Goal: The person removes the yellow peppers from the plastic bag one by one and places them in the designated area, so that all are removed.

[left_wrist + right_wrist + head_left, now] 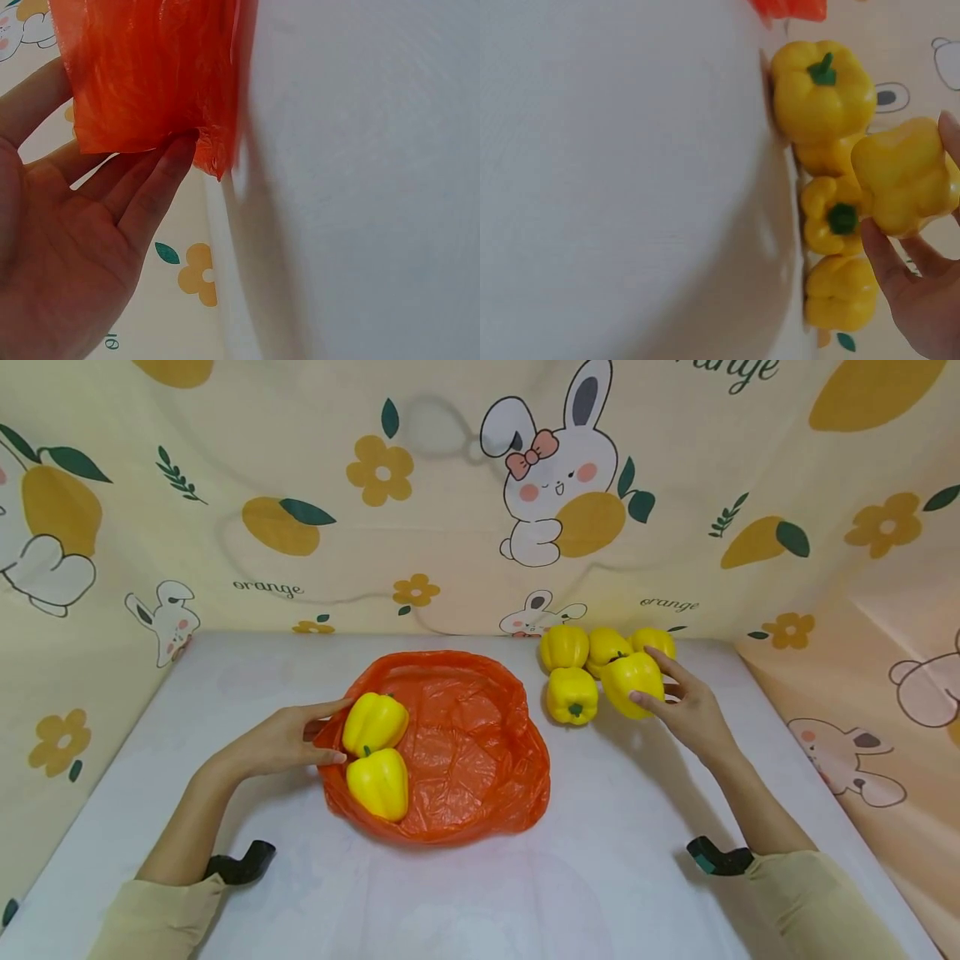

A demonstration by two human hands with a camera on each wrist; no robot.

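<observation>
A red plastic bag (pixel 465 760) lies spread wide on the table, with two yellow bell peppers (pixel 377 783) inside along its left side. My left hand (pixel 288 743) holds the bag's left rim; in the left wrist view its fingers (pixel 161 184) go in under the hanging red plastic. At the right, my right hand (pixel 692 706) grips a yellow bell pepper (pixel 632 683) between thumb and fingers. This pepper is held up in front of several other yellow bell peppers (pixel 572 696), grouped near the back of the table.
The white table (pixel 480 902) meets a patterned cloth backdrop (pixel 450 543) with rabbits and oranges behind the peppers. Cloth also hangs along both sides. A black curved piece (pixel 243 862) sits at the left wrist, and a similar black piece (pixel 718 857) at the right.
</observation>
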